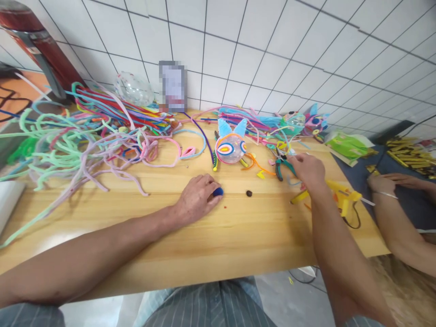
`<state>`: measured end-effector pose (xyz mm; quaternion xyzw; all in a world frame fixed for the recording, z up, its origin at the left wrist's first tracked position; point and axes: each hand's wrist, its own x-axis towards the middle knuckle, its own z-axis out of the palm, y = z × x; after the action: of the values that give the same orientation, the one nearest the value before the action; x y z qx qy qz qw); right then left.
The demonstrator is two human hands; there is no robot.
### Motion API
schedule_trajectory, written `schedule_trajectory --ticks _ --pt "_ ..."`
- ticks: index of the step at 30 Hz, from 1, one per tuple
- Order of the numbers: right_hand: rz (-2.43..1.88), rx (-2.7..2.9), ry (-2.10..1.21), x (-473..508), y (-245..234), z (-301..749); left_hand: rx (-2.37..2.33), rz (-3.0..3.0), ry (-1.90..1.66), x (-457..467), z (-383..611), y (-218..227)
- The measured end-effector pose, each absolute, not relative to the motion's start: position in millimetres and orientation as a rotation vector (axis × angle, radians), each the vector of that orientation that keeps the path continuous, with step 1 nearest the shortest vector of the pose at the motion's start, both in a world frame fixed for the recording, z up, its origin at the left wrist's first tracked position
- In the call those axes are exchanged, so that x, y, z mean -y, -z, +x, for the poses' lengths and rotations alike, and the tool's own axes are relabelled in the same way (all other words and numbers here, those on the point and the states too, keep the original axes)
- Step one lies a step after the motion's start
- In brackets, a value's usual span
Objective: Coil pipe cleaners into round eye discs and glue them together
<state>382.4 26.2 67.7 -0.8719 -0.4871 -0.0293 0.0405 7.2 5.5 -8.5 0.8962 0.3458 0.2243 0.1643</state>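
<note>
The pipe-cleaner figure (230, 146) looks largely built; in front of it the left hand (197, 200) closes its fingers on a blue pompom (218, 191), not yet attached, on the worktop (204, 236), while right of the figure the right hand (308, 170) reaches the pliers (282, 165), its fingers' grip impossible to tell.

Bare left hand (195, 200) and bare right hand (308, 170), forearms (102, 254) were uncovered right to the picture's edge, lap was clothed in grey-blue fabric (211, 304) with thin pale stripes, same striped cloth showed at the lower left corner.
</note>
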Motion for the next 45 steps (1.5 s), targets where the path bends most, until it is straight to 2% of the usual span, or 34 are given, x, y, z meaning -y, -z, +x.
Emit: schedule_trajectory --ticks 12,20,29,33,39,45 --pt "-2.852 1.527 -0.106 -80 -44 411 -1.0 2.488 -0.624 -4 9 9" --pt "-2.732 1.415 -0.054 -78 -61 435 -1.005 2.478 -0.616 -4 9 10" --pt "-2.401 1.335 0.094 -33 -66 421 -0.981 2.471 -0.674 -4 8 12" --pt "-2.123 1.334 0.014 -14 -74 388 -0.96 2.459 -0.736 -3 7 12" --pt "-1.772 1.749 -0.283 21 -74 295 -0.757 2.259 -1.047 -1 7 2" --pt "-1.353 2.151 -0.01 42 -45 229 -0.677 2.039 -1.018 1 7 -3"
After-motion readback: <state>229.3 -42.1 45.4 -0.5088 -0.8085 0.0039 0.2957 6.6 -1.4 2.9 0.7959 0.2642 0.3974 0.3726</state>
